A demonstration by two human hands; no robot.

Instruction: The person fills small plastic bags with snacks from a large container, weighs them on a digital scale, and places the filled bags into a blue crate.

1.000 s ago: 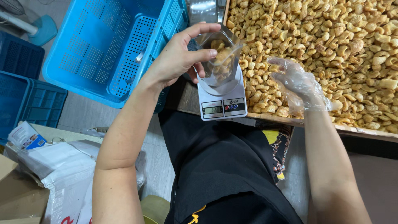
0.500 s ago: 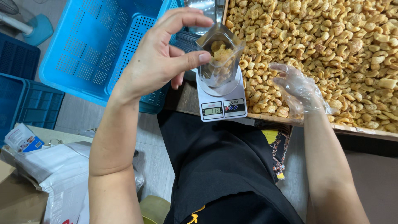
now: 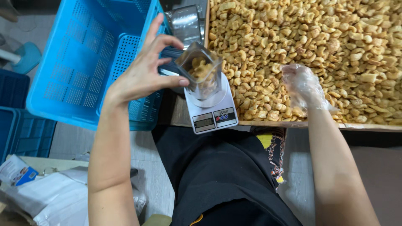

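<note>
Pouch [image 3: 201,73], clear, partly filled with golden snacks.

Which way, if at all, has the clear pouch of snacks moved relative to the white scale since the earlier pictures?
Yes. The left hand has lifted the clear pouch off the scale and carried it up and left, toward the blue crate.

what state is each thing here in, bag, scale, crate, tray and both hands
clear plastic bag: open-topped, partly filled with snacks, over the scale
white digital kitchen scale: display too small to tell
blue perforated plastic crate: tilted
wooden tray: heaped with golden fried snacks
left hand: bare, pinching bag
right hand: plastic-gloved, on snacks
</note>
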